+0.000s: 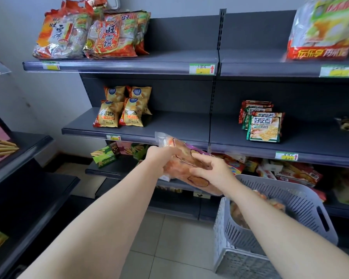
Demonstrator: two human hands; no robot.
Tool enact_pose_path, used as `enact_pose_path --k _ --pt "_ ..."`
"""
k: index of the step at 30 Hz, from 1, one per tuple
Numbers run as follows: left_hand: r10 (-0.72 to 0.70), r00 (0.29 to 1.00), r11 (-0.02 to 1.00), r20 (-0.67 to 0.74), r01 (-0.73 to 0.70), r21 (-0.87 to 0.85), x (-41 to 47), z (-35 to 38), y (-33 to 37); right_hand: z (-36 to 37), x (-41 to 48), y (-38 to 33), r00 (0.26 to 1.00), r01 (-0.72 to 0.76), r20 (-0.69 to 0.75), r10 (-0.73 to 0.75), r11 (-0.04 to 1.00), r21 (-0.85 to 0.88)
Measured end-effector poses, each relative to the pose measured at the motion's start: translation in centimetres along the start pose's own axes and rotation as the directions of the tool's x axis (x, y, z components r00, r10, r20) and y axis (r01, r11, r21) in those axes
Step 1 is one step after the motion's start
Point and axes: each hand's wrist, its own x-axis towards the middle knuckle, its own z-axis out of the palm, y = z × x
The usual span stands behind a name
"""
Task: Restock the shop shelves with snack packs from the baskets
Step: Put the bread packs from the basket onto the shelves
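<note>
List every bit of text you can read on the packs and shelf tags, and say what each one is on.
"旺 雪饼": orange rice cracker bags, top shelf.
"好吃点": green-edged biscuit packs, middle shelf right.
"薯片": yellow chip bags, middle shelf left; the other characters are blurred.
Large red-banded bag, top right: blurred.
Shelf price tags: handwriting too small.
Pack in both hands: nothing readable.

Small shop, price-tagged shelves [141, 125], snack packs [117, 37]

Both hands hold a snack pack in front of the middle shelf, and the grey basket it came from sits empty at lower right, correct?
Not empty: the head view shows more packs inside the grey basket. Otherwise right: left hand and right hand hold the snack pack.
</note>
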Motion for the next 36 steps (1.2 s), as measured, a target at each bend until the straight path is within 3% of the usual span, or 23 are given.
enact_pose_path --k 2,4,7,9,11,16,20,26,36 --pt "0.042 0.999 0.999 0.025 -0.042 -0.034 0.0 -1.4 0.1 -1.5 0.2 -0.3 0.983 -0.147 -0.107 0.150 0.988 0.041" --pt "0.096 0.992 0.993 0.082 -0.090 -0.078 -0.1 -2.9 0.2 -2.4 0.5 0.7 0.910 -0.361 -0.225 0.348 0.932 -0.021" --pt "0.181 0.967 0.977 0.181 -0.155 -0.148 -0.8 -4.6 0.8 -2.4 0.7 1.8 0.800 -0.556 -0.149 0.581 0.812 0.179" --pt "0.235 0.945 0.964 0.225 -0.199 -0.174 -1.0 -5.3 1.4 -2.3 0.7 1.3 0.808 -0.511 -0.110 0.579 0.781 0.358" --pt "0.277 0.929 0.954 0.247 -0.236 -0.185 -1.2 -6.0 2.1 -2.4 0.8 0.1 0.843 -0.386 -0.164 0.512 0.789 0.479" --pt "0.407 0.879 0.910 0.248 -0.368 -0.190 -1.2 -6.9 5.6 -4.7 2.4 -4.9 0.885 -0.117 -0.292 0.363 0.780 0.614" --pt "0.497 0.845 0.863 0.197 -0.458 -0.212 -0.4 -6.4 9.6 -7.4 4.6 -8.2 0.891 0.031 -0.396 0.222 0.840 0.541" --pt "0.569 0.817 0.819 0.096 -0.551 -0.162 2.2 -4.0 15.9 -11.3 10.2 -11.4 0.871 0.098 -0.476 0.120 0.908 0.408" --pt "0.683 0.731 0.719 -0.006 -0.673 -0.171 10.1 1.0 28.8 -19.2 22.0 -15.2 0.821 0.241 -0.570 -0.026 0.921 0.305"
